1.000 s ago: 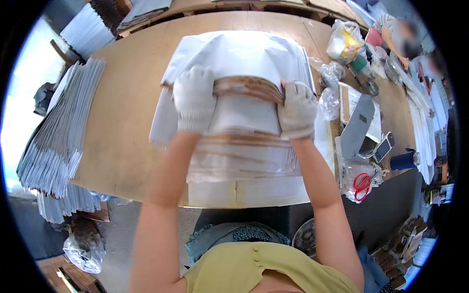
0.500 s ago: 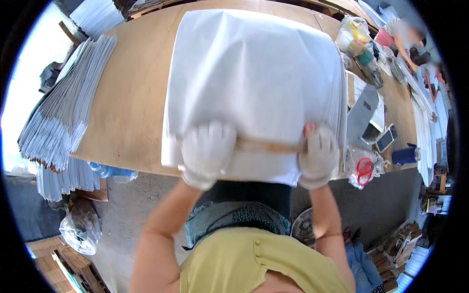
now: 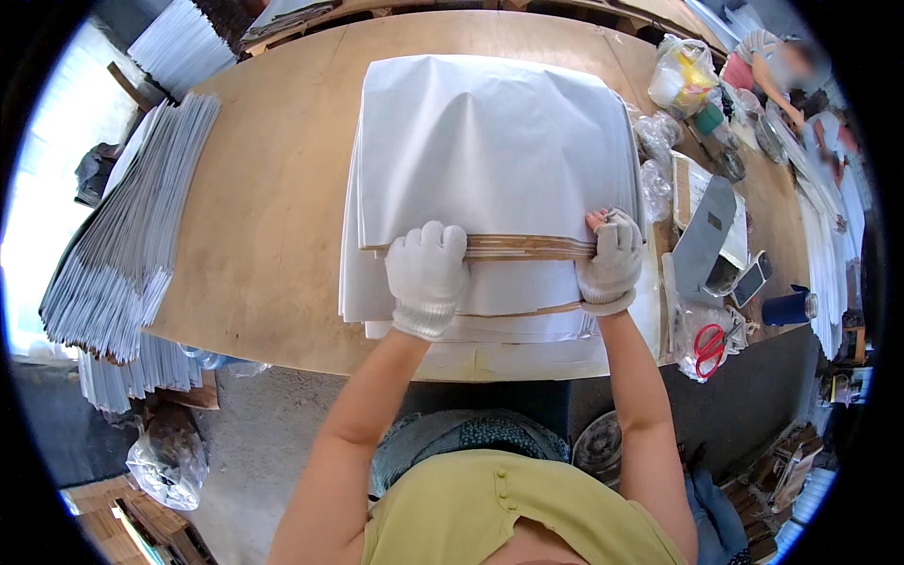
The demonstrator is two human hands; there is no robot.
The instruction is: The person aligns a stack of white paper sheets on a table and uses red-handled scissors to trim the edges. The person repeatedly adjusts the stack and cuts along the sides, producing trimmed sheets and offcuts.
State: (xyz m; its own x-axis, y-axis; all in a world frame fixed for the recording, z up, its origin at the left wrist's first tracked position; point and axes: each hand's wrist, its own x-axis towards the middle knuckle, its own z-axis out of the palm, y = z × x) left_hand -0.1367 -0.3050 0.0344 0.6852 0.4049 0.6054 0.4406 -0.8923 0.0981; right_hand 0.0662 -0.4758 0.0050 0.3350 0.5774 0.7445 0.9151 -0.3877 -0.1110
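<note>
Now, white paper stack [image 3: 499,151] lies on counter [image 3: 264,207], farther from near edge than half-second earlier; lower sheets [image 3: 523,282] more exposed. Left hand [image 3: 427,278], right hand [image 3: 612,262]: grip closed, curled over stack's brown edge.

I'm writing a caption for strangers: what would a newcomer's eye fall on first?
Probably the big white sheet stack on the table, with the gloved left hand and gloved right hand at its brown near edge. Next, the fanned white pile at far left. To the right, the red-handled scissors stand out.
</note>
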